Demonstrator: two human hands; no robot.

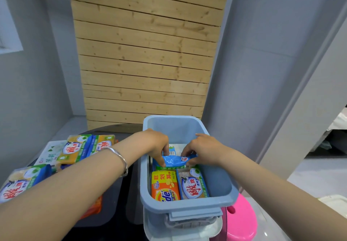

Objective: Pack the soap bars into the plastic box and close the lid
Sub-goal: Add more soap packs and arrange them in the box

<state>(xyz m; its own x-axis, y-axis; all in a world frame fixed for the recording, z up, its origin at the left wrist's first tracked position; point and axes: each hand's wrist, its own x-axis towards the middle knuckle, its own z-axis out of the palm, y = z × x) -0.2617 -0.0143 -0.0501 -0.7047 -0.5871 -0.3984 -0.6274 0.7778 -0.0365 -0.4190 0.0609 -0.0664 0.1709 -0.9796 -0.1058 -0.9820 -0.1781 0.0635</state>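
Rectangular blue plastic box (216, 175), lid off, held glossy wrapped soap bars (179, 187). Left hand (157, 145) and right hand (202, 150), close together, each pinched one end of a crinkly blue-wrapped bar (175, 161) inside.

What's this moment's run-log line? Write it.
left hand + right hand: grip blue-wrapped soap bar inside blue plastic box | packed: Tide bar, others | waiting: soap bars left of box | box: open

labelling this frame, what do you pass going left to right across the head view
pile of soap bars → bracelet → left hand → blue soap bar → right hand → pink plastic object
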